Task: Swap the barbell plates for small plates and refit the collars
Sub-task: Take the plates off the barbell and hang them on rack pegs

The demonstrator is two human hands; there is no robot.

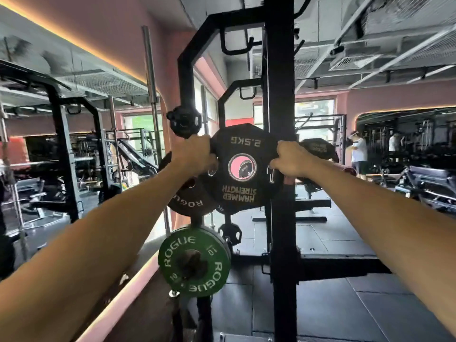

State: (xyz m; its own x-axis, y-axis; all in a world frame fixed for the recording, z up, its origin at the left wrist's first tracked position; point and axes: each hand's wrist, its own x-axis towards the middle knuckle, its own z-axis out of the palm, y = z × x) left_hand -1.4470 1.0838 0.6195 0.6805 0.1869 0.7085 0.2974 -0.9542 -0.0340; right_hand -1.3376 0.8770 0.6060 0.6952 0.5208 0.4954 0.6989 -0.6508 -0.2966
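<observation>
Two hands hold one small black plate in the head view, raised at chest height in front of the rack upright. Its lettering reads 2.5KG and Hammer Strength, upside down from here. The left hand curls round the plate's left edge and the right hand curls round the right edge, fingers wrapped behind the rim on both sides. Behind and below it a black Rogue plate sits on a storage peg, and lower still a green Rogue plate hangs on another peg. A black collar sits up left on the rack. The small plate looks light, rigid and rubber-coated, so it should not slip easily; opposite edges are the sensible hold, leaving the centre hole free for sliding onto a sleeve.
</observation>
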